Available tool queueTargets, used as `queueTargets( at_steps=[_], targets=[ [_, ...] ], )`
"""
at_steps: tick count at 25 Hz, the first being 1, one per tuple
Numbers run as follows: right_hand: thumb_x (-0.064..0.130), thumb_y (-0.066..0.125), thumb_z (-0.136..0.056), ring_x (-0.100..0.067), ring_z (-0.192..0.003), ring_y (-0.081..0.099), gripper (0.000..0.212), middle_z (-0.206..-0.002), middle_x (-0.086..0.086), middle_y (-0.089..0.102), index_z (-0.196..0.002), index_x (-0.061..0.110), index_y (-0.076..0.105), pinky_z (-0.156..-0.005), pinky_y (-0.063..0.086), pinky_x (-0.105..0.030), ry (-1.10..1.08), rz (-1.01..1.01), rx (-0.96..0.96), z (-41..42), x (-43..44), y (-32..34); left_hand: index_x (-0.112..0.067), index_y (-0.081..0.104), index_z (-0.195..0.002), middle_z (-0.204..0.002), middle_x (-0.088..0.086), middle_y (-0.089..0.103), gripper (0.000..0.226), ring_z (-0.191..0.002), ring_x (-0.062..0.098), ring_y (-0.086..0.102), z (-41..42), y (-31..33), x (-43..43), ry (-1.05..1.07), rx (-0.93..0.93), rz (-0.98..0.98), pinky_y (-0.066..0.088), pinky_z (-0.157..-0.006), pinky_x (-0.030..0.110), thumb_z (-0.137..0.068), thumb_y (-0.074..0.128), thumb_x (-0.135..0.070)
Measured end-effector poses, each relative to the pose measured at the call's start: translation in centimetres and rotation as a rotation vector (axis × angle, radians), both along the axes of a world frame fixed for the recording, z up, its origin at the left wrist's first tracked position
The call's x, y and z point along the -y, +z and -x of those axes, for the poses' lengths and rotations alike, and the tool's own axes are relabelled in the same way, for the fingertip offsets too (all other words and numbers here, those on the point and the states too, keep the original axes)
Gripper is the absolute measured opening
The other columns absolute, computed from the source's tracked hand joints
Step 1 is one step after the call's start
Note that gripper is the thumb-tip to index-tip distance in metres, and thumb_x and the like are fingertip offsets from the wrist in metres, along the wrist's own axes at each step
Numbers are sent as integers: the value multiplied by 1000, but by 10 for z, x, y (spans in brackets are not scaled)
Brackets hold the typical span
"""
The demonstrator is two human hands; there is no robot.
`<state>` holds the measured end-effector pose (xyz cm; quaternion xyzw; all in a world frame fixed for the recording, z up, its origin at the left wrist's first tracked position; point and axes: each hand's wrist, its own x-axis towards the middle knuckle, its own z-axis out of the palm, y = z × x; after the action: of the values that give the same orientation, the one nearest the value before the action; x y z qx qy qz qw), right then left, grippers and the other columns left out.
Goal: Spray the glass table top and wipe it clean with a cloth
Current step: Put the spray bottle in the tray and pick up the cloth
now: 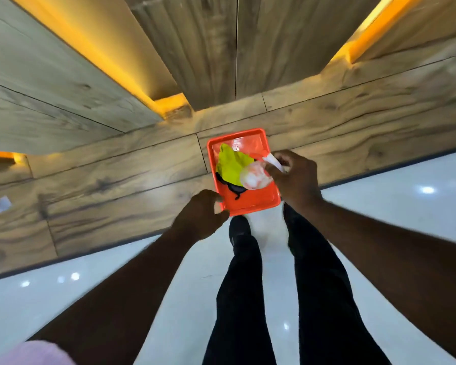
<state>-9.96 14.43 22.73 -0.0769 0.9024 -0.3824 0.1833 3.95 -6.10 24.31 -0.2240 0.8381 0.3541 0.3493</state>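
An orange tray (253, 206) is held out in front of me, above a white floor. My left hand (201, 213) grips its near left corner. In the tray lies a yellow-green cloth (233, 164) with a black edge. My right hand (294, 177) is closed on the white trigger head of a clear spray bottle (254, 176), which lies tilted over the tray's right side. The glass table top is not in view.
A wood-grain wall (116, 180) with lit yellow recesses stands straight ahead. The glossy white floor (406, 206) runs below it. My two legs in black trousers (242, 285) stand under the tray.
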Motion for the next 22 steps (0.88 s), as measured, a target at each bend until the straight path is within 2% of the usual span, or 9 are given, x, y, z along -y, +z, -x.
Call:
queueTargets(
  at_steps=[2, 5, 7, 14, 16, 17, 19, 20, 22],
  targets=[
    [23, 84, -94, 3, -91, 65, 15, -94, 8, 78, -104, 11, 82, -76, 38, 0, 93, 8, 53, 28, 11, -53, -14, 63, -139, -143, 7, 63, 51, -130, 24, 60, 8, -43, -1, 69, 90, 12, 48, -110, 37, -95, 72, -39],
    [24, 82, -94, -19, -94, 75, 16, -99, -7, 83, -103, 10, 81, -85, 54, -28, 225, 0, 35, 61, 28, -141, -17, 63, -138, -143, 7, 63, 51, -129, 24, 60, 10, -112, -17, 154, 125, 33, 48, -110, 38, -95, 70, -42],
    [29, 78, -94, -30, -94, 77, 19, -98, -11, 82, -102, 12, 80, -82, 57, -39, 290, -46, -27, 85, 44, -194, -20, 65, -134, -139, 6, 64, 46, -125, 23, 61, 9, -152, -31, 190, 92, 25, 49, -106, 33, -93, 72, -41],
    [46, 68, -98, -31, -104, 75, 36, -107, -10, 83, -108, 15, 82, -88, 45, -36, 525, -217, -71, 134, 47, -270, -20, 68, -131, -137, 0, 65, 46, -123, 17, 63, 26, -208, -46, 343, -85, 1, 48, -102, 29, -91, 76, -40],
    [51, 72, -94, -29, -119, 72, 48, -124, -11, 79, -126, 15, 77, -99, 47, -35, 421, -172, -19, 131, 48, -262, -20, 68, -131, -137, 1, 66, 44, -121, 17, 64, 23, -208, -44, 331, -72, -7, 46, -97, 26, -92, 76, -38],
    [52, 78, -91, -28, -132, 65, 64, -141, -12, 71, -142, 14, 67, -107, 46, -34, 302, -179, -20, 123, 49, -260, -20, 69, -129, -134, 1, 68, 42, -118, 17, 65, 21, -208, -43, 322, -54, -13, 45, -94, 24, -92, 76, -36],
    [51, 84, -89, -31, -145, 51, 90, -158, -18, 51, -157, 7, 45, -116, 43, -39, -33, -306, 159, 91, 43, -260, -20, 70, -125, -128, 1, 71, 37, -112, 15, 67, 16, -214, -38, 335, 4, -25, 47, -91, 25, -92, 76, -37],
    [50, 83, -92, -34, -142, 53, 89, -157, -19, 50, -157, 6, 43, -115, 46, -44, -151, -342, 402, 68, 41, -264, -21, 70, -122, -125, 1, 73, 36, -109, 14, 68, 12, -220, -35, 351, 31, -23, 50, -92, 26, -91, 75, -39],
    [42, 81, -97, -35, -126, 61, 73, -144, -15, 58, -152, 6, 49, -102, 57, -51, 81, -448, 802, 27, 47, -287, -20, 71, -119, -120, 1, 75, 34, -105, 13, 69, 7, -239, -32, 376, 48, -11, 55, -94, 30, -91, 75, -39]
  ],
)
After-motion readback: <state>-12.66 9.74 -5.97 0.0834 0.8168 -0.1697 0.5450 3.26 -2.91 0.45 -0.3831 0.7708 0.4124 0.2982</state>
